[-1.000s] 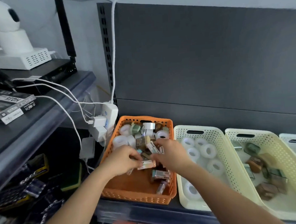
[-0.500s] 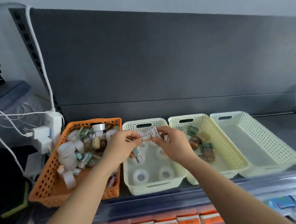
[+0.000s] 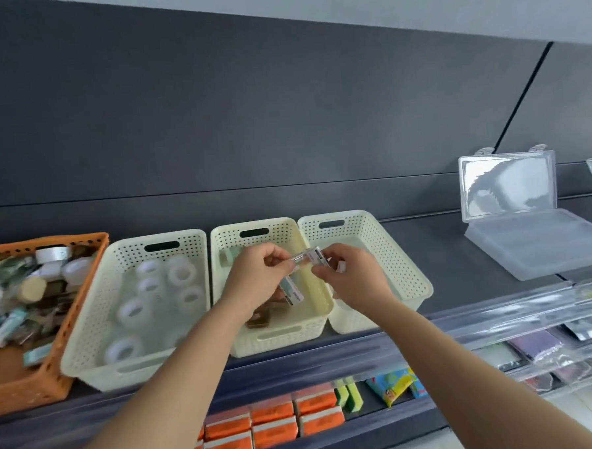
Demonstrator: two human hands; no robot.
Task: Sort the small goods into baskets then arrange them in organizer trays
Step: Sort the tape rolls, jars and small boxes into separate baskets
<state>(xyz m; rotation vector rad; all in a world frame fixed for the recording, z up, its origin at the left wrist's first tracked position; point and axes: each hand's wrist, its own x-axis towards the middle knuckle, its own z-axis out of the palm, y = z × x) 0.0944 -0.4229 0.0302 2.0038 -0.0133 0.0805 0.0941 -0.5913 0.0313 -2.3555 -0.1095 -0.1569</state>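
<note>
Holding small labelled packets (image 3: 312,257): pinched jointly by left hand (image 3: 256,278) and right hand (image 3: 354,279), above the middle cream basket (image 3: 276,342). Judged light, stiff, glossy-wrapped, likely slippery. Take hold across the long edges, mid-length, with a firm two-finger pinch.

Dark grey back panel (image 3: 248,123) across the rear, with a horizontal seam low down and a slanted joint at the right. Pale wall (image 3: 413,2) above it. Dark shelf (image 3: 453,250) edged in front by a clear plastic rail (image 3: 498,313). On the tier below — rows of orange packs (image 3: 274,428), green pads (image 3: 348,396) upright beside them, a bright blue-and-yellow packet (image 3: 392,387), then blurred bagged goods (image 3: 541,345) at the right.
</note>
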